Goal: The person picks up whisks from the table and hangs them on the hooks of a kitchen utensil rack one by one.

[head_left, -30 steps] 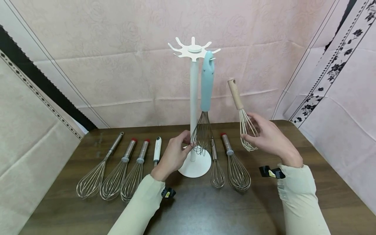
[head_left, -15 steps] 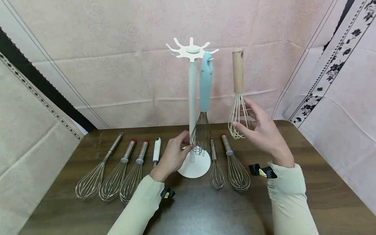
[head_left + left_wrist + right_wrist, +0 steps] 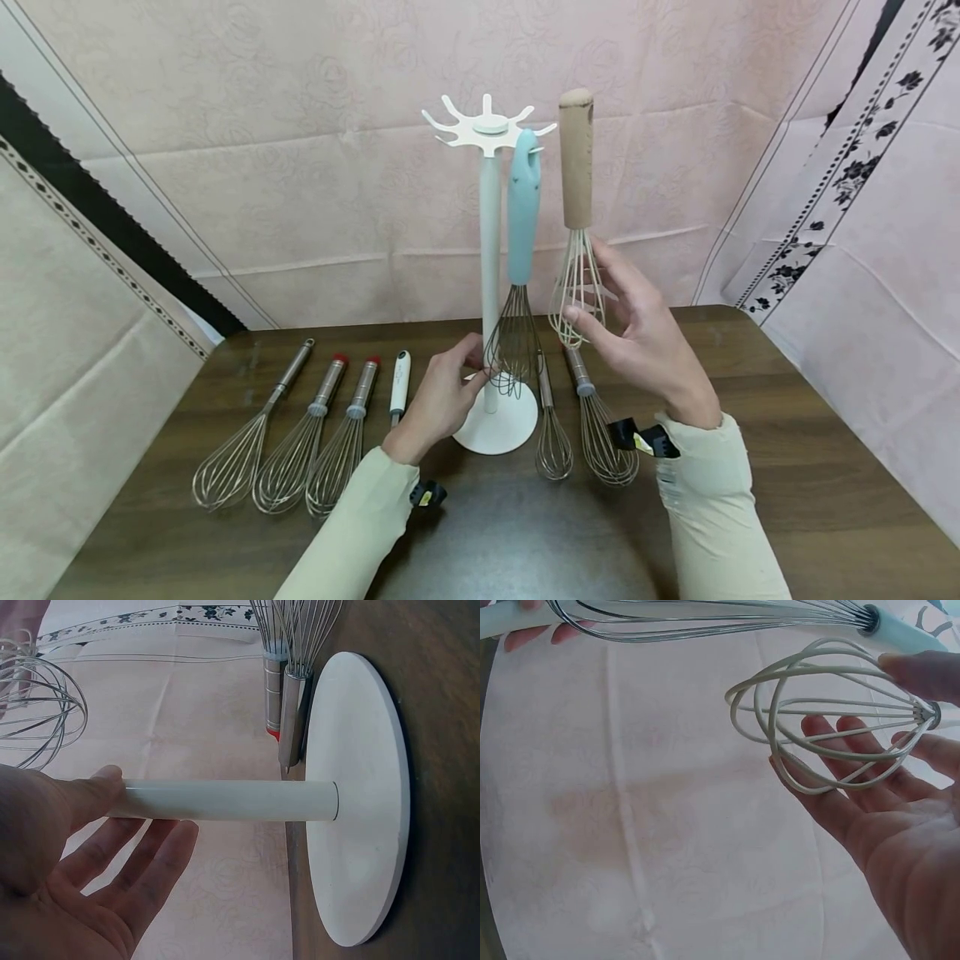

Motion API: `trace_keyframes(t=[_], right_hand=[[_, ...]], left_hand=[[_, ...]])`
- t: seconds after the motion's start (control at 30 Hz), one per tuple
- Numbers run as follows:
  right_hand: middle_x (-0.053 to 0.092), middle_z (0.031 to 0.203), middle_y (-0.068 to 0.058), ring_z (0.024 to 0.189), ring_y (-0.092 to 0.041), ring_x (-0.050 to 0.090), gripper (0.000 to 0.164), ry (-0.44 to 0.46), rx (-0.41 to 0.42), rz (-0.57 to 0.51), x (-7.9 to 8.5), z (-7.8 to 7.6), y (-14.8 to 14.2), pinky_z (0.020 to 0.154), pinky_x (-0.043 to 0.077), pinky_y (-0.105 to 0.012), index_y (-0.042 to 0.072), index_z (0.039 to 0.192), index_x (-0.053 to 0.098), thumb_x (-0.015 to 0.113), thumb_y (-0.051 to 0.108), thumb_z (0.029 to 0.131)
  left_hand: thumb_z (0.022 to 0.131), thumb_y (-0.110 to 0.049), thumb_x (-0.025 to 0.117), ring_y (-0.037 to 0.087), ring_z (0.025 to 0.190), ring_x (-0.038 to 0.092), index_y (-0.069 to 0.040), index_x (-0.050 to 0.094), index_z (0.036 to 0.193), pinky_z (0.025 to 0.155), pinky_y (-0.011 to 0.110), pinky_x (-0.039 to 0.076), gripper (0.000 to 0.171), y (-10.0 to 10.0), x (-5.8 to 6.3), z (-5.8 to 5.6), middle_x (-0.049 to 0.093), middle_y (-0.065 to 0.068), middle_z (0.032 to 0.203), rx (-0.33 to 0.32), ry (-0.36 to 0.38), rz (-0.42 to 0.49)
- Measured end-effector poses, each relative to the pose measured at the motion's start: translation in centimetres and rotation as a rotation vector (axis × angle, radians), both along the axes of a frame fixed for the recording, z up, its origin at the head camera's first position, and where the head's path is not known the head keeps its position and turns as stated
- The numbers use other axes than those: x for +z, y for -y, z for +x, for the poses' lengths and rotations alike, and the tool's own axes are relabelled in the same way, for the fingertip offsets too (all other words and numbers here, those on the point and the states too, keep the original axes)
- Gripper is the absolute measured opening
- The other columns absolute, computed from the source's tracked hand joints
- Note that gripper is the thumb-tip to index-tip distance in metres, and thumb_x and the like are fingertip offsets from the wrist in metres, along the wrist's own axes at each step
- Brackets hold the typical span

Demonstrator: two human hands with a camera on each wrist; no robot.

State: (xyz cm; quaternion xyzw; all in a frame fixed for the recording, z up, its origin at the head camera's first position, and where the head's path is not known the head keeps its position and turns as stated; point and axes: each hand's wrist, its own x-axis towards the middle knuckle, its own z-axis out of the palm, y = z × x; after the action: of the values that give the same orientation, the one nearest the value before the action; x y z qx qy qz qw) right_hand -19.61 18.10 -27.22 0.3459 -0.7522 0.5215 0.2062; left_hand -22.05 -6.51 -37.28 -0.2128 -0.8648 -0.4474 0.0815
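My left hand (image 3: 442, 396) grips the pole of a white rotating utensil stand (image 3: 490, 225) low down, just above its round base. In the left wrist view, thumb and fingers close around the pole (image 3: 225, 800). A whisk with a light blue handle (image 3: 524, 208) hangs from one hook on the stand's right side. Beside it, my right hand (image 3: 648, 346) holds a whisk with a wooden handle (image 3: 577, 167) by its cream wires, upright in the air with the handle on top. In the right wrist view, the fingers and thumb of the right hand (image 3: 900, 802) surround those wires.
Three metal whisks, one of them here (image 3: 232, 458), lie left of the stand. A white-handled utensil (image 3: 401, 383) is partly hidden by my left arm. A small whisk (image 3: 553, 442) and a red-tipped one (image 3: 607, 442) lie right on the wooden table (image 3: 787, 467). Cloth hangs behind.
My right hand has raised the wooden-handled whisk and moved it left towards the stand. Its handle has turned from tilted to upright. The left hand stays on the pole.
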Motion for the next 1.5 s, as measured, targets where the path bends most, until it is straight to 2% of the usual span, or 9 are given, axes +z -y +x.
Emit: trace_keyframes(t=[0.17,0.6,0.7,0.83,1.07,1.27,1.33,1.43,1.5], right_hand=[[0.051,0.147,-0.015,0.130,-0.018,0.057,0.082,0.004,0.011,0.003,-0.2,-0.2,0.3,0.113,0.046,-0.029,0.016,0.161,0.030,0.062,-0.014,0.092],[0.030,0.167,-0.010,0.144,-0.031,0.046,0.083,0.098,0.047,0.080,-0.8,-0.6,0.3,0.123,0.031,-0.045,0.017,0.164,0.017,0.057,-0.010,0.096],[0.026,0.169,-0.009,0.146,-0.031,0.042,0.081,0.121,0.040,0.115,-0.8,-0.3,0.3,0.122,0.032,-0.044,0.014,0.163,0.016,0.059,-0.006,0.097],[0.034,0.165,-0.008,0.144,-0.029,0.046,0.080,0.141,0.060,0.125,-0.8,-0.3,0.9,0.120,0.035,-0.047,0.018,0.163,0.020,0.061,-0.002,0.098],[0.030,0.168,0.000,0.151,-0.021,0.036,0.082,0.090,0.027,0.155,-0.8,-0.3,1.8,0.120,0.037,-0.046,0.020,0.163,0.023,0.068,0.003,0.096],[0.050,0.152,-0.001,0.125,-0.024,0.060,0.084,0.077,-0.028,0.147,-0.8,0.1,1.7,0.115,0.043,-0.043,0.024,0.160,0.034,0.078,0.007,0.090],[0.054,0.144,-0.001,0.119,-0.022,0.062,0.085,0.074,-0.049,0.149,-0.8,0.3,1.9,0.113,0.045,-0.036,0.025,0.159,0.036,0.081,0.008,0.088],[0.056,0.137,0.001,0.115,-0.019,0.060,0.088,0.076,-0.072,0.156,-0.8,0.6,2.4,0.090,0.054,-0.025,0.026,0.158,0.038,0.084,0.012,0.084],[0.056,0.135,0.002,0.112,-0.016,0.058,0.091,0.078,-0.096,0.172,-0.8,0.8,2.9,0.076,0.053,-0.023,0.029,0.158,0.037,0.086,0.015,0.083]], left_hand=[[0.099,-0.007,0.065,0.015,0.096,0.069,-0.013,0.065,0.113,0.083,0.041,0.060,0.016,-0.1,0.0,0.0,0.073,0.001,0.098,0.004,0.005,0.007],[0.099,-0.007,0.066,0.016,0.097,0.069,-0.016,0.064,0.113,0.082,0.040,0.060,0.017,0.0,0.1,0.1,0.073,0.001,0.099,0.006,0.003,0.010],[0.099,-0.008,0.066,0.015,0.096,0.069,-0.015,0.064,0.114,0.083,0.040,0.061,0.017,0.0,0.1,0.1,0.072,0.001,0.098,0.002,0.007,0.011],[0.099,-0.008,0.066,0.015,0.097,0.069,-0.014,0.064,0.116,0.083,0.039,0.061,0.019,0.1,0.1,0.0,0.072,0.000,0.099,0.005,0.006,-0.002],[0.098,-0.005,0.066,0.017,0.100,0.069,-0.017,0.063,0.116,0.083,0.039,0.058,0.022,0.2,0.1,-0.1,0.073,0.001,0.103,0.031,-0.009,-0.037],[0.098,-0.007,0.067,0.019,0.102,0.070,-0.016,0.064,0.116,0.089,0.045,0.058,0.021,0.1,0.0,-0.1,0.074,0.002,0.104,0.019,-0.006,-0.007],[0.098,-0.008,0.067,0.019,0.100,0.070,-0.016,0.065,0.114,0.089,0.045,0.058,0.018,0.1,0.0,-0.1,0.074,0.001,0.102,0.019,0.004,0.006],[0.097,-0.007,0.068,0.018,0.097,0.070,-0.016,0.066,0.111,0.087,0.042,0.058,0.017,0.2,-0.1,-0.2,0.073,0.001,0.101,0.027,0.016,0.015],[0.097,-0.007,0.069,0.019,0.098,0.070,-0.016,0.068,0.113,0.085,0.040,0.058,0.018,0.2,-0.2,-0.2,0.074,0.002,0.102,0.031,0.024,0.025]])
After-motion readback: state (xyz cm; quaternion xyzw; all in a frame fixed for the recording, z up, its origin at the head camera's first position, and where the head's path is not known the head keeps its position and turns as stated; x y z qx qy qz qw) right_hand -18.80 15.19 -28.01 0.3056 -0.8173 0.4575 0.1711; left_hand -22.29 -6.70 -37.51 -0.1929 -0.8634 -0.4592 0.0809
